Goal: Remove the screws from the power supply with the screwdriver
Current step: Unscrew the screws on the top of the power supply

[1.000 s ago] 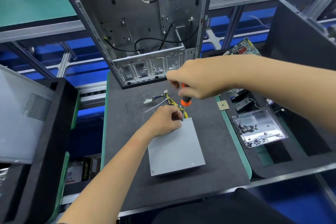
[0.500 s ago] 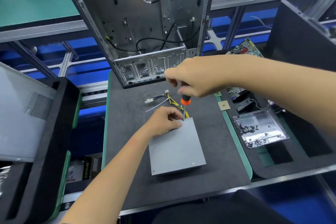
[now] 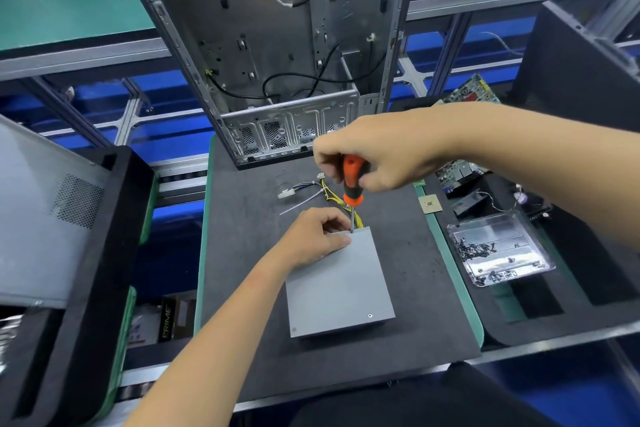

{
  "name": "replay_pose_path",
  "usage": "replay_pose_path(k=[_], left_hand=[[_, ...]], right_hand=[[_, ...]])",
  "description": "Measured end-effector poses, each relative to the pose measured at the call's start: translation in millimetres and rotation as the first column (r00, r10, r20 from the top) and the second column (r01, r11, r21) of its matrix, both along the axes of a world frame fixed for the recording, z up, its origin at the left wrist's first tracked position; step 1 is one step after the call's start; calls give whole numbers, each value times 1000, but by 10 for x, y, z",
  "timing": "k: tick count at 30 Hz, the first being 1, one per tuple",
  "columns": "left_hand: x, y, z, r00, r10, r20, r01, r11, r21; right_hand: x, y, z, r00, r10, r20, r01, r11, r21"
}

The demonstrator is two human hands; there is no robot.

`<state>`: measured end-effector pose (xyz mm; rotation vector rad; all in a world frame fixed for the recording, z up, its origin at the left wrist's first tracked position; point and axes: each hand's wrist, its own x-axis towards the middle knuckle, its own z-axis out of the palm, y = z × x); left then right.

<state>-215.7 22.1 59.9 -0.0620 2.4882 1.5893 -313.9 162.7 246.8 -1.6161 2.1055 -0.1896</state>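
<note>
**Screwdriver down on the far corner of the power supply**

Dark grey matting covers the counter, with blue framework and green surfaces running behind it. Dead centre lies the power supply, a flat grey box, its yellow cable bundle trailing off toward 12 o'clock. One screw shows in the near corner at 5 o'clock, and another sits at 7 o'clock.

Up at the far edge, the left hand rests on the box's far left corner, fingers curled over the edge and pinching in close to the tool's shaft. Whether it grips the shaft itself, I cannot tell. The right hand comes in from 3 o'clock, fingers wrapped round the handle of the orange and black screwdriver, which stands nearly upright with its tip on the top face at that far edge.

At 12 o'clock an open computer case stands empty-sided, black cables looping inside. Out at 3 o'clock, a clear plastic tray holds a scatter of small dark screws, and a circuit board lies beyond the right forearm.
</note>
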Motion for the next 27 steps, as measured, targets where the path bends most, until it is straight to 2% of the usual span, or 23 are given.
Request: replay_pose_path(k=[2, 6, 7, 12, 16, 22, 27], left_hand=[[-2, 14, -4, 1000, 0, -8, 0, 1000, -4], [-14, 21, 16, 1000, -13, -5, 13, 1000, 15], [-27, 24, 28, 1000, -25, -4, 25, 1000, 2], [-161, 24, 60, 995, -100, 12, 101, 984, -145], [-249, 19, 94, 985, -159, 73, 171, 962, -214], [-296, 45, 262, 959, -272, 77, 282, 905, -317], [-336, 89, 315, 950, -287, 126, 313, 881, -354]], right_hand=[[7, 11, -11, 1000, -11, -14, 11, 1000, -10], [24, -7, -84, 930, -75, -360, 93, 995, 31], [30, -9, -89, 930, -66, -362, 83, 996, 32], [42, 22, -5, 985, 16, -169, -5, 998, 70], [27, 27, -41, 984, 3, -176, 7, 998, 54], [35, -28, -34, 980, -5, -200, 19, 997, 71], [22, -80, -33, 984, -2, -180, 13, 998, 60]])
